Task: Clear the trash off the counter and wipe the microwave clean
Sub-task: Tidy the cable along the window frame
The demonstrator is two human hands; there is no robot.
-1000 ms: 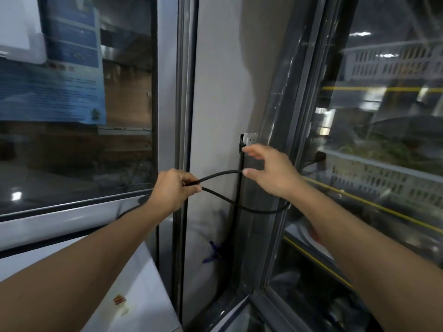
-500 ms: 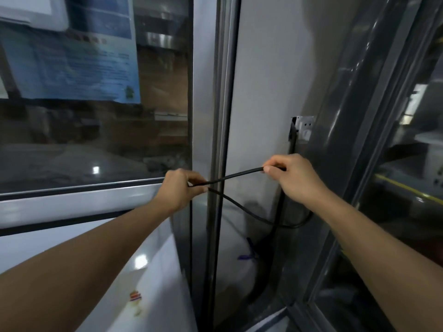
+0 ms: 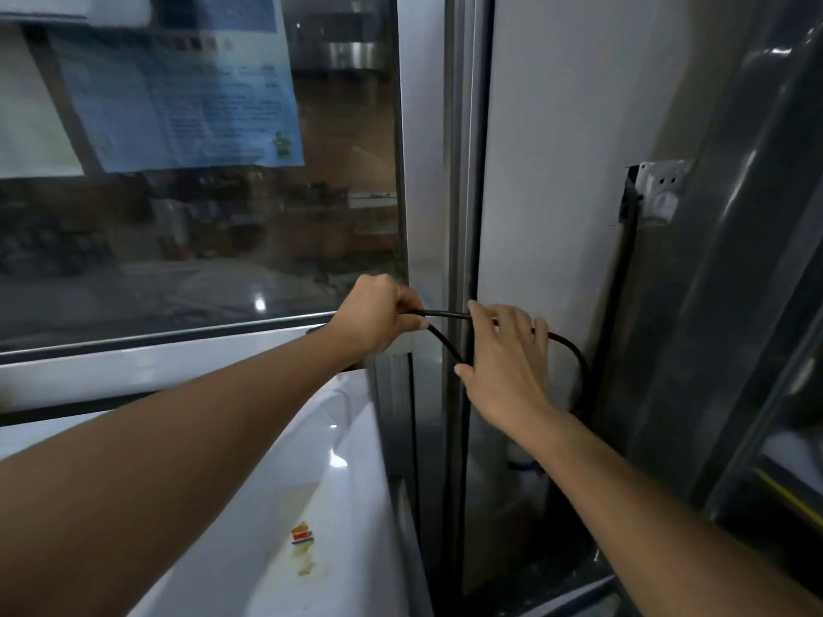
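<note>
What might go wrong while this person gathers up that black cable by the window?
The left hand grips the black cable while the right hand folds it; a hard tug could strain the run toward the wall socket. The loop might also snag against the frame.

Left hand (image 3: 378, 320) left of right hand (image 3: 503, 362), both before the upright silver metal window post (image 3: 463, 171). Thin black rubber cable (image 3: 445, 313) runs from left hand to right, then loops right behind the right hand toward the wall. White rectangular wall socket (image 3: 661, 193) above and right of the hands. Blue printed paper notice (image 3: 178, 91) on the glass pane, upper left. White glossy appliance top (image 3: 276, 505), possibly the microwave, below the left forearm, left of the post.
</note>
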